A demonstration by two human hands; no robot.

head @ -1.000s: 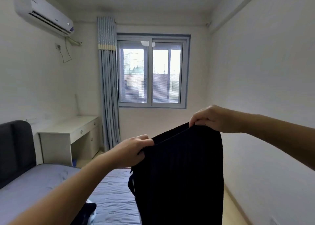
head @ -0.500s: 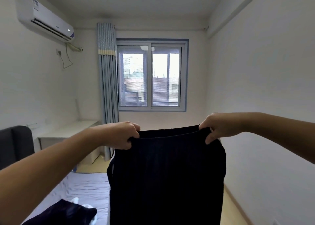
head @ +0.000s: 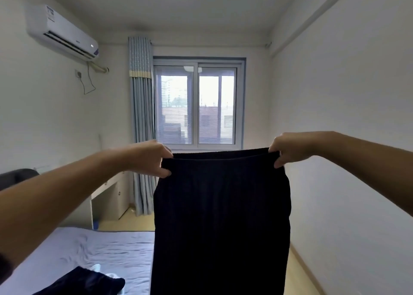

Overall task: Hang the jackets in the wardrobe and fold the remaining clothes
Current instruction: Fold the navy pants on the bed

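Dark garment (head: 221,223), ribbed, with a gathered waistband (head: 221,155), hangs full length in the air at 6 o'clock in the view, spread flat by its top corners and clear of the bed (head: 100,250) at 7 o'clock. It looks soft, limp and light. It should sag wherever it is unsupported and is unlikely to slip from a pinch, so the two ends of the waistband seem the sensible holds, and then the hem for folding. More dark clothes (head: 85,282) lie heaped on the bed, low at 7 o'clock. The left hand (head: 152,158) pinches the waistband's 9 o'clock end, fingers curled over and thumb beneath; the right hand (head: 288,148) pinches the 3 o'clock end likewise
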